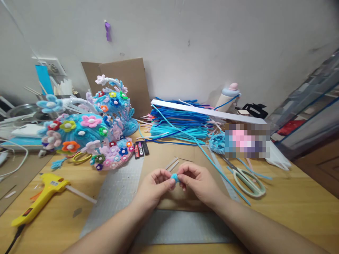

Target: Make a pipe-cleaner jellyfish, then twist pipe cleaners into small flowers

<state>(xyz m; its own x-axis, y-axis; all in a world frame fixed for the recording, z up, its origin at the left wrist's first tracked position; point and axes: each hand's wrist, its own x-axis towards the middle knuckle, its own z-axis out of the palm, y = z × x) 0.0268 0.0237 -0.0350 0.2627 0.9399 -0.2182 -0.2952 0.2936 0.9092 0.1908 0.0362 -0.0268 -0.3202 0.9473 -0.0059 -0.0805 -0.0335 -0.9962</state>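
My left hand [162,182] and my right hand [194,179] meet over a brown cardboard sheet [156,155]. Between their pinched fingertips is a small light-blue coil of pipe cleaner [175,177], partly covered by the fingers. Just beyond the hands lie pale glue sticks [172,164] and a thin dark stick [185,159]. A long light-blue pipe cleaner [212,159] slants past my right hand. Scissors with pale green handles [250,181] rest to the right.
A yellow glue gun [43,197] lies at left on the wooden table. Flower-covered pipe cleaner pieces [76,132] stand behind it. Bundled blue pipe cleaners [180,120] lie at the back under a white strip [206,111]. A grey cutting mat [113,197] is beneath the cardboard.
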